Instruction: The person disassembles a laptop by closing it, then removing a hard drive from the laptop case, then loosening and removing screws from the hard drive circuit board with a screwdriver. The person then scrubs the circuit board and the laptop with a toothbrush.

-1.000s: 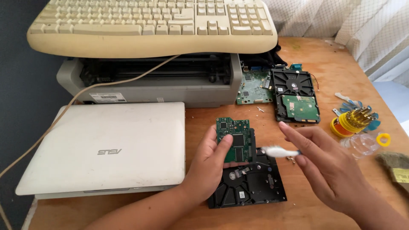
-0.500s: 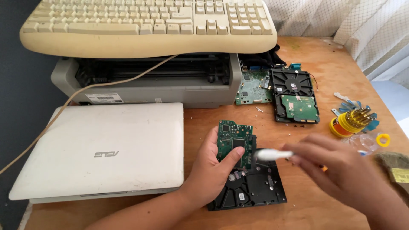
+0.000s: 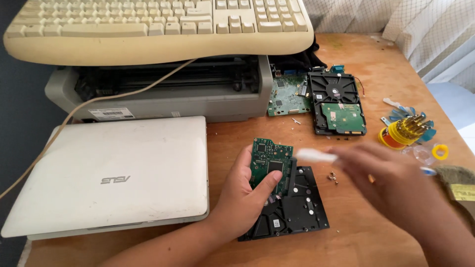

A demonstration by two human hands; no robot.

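Left hand (image 3: 245,193) grips a green circuit board (image 3: 269,163), thumb on its face, tilted up over the black hard drive (image 3: 292,207) lying on the wooden surface (image 3: 356,237) just right of the closed white laptop (image 3: 114,173). Right hand (image 3: 391,178), motion-blurred, is closed on a white-handled tool (image 3: 316,156) with its tip near the board's upper right edge; small screws (image 3: 332,177) lie beside the drive, a second drive (image 3: 337,103) and yellow bit holder (image 3: 402,131) sit further back
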